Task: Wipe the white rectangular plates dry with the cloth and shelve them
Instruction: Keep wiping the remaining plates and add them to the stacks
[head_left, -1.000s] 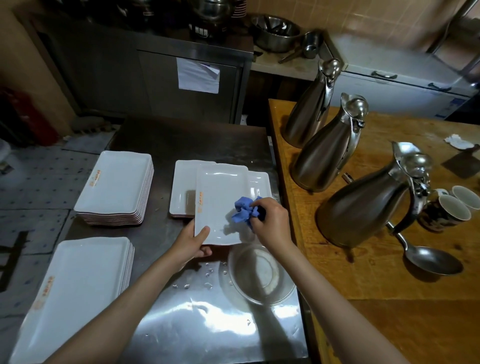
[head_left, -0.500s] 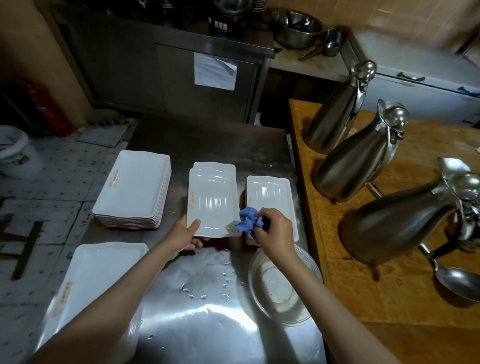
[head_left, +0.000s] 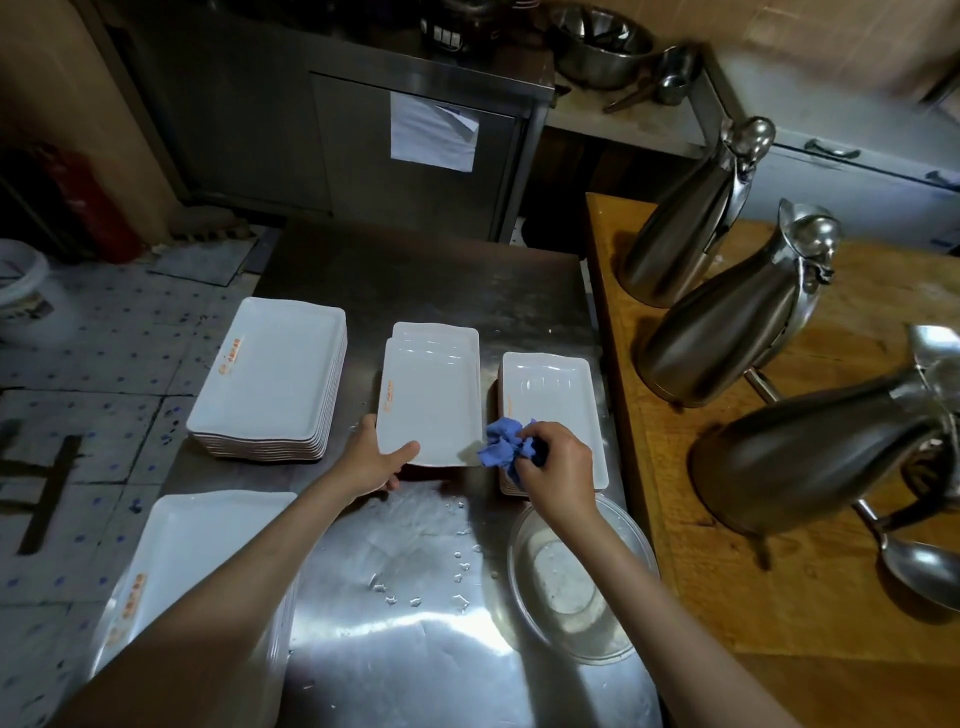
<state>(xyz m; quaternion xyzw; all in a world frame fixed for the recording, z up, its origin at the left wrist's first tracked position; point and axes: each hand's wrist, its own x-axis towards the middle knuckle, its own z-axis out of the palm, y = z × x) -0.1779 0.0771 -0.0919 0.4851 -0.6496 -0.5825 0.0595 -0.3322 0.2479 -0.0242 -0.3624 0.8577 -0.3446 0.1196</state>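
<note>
Fingers (head_left: 402, 451) of my left hand (head_left: 370, 462) are curling around the near left corner of a white rectangular plate (head_left: 431, 410), thumb lying on its glossy rim, gripping it as it sits atop a small pile of the same plates (head_left: 435, 332) at 12 o'clock from me. My right hand (head_left: 558, 470) is clenching a crumpled blue cloth (head_left: 503, 448), soft and bunched, pinching it just beside the plate's near right corner and over the near edge of a second small stack (head_left: 550, 400) at 1 o'clock. I am seeing a taller stack of larger white plates (head_left: 270, 374) with orange print at 10 o'clock, and another stack (head_left: 192, 545) at 8 o'clock, partly under my left forearm. All of them are resting on a brushed steel table (head_left: 415, 649) that is carrying scattered water droplets. A clear round bowl (head_left: 576, 577), wet inside, is sitting at 4 o'clock under my right forearm. Three polished steel jugs (head_left: 727, 332) are standing on the wooden table (head_left: 779, 597) at 2 o'clock, with a steel ladle (head_left: 919, 566) near them.
</note>
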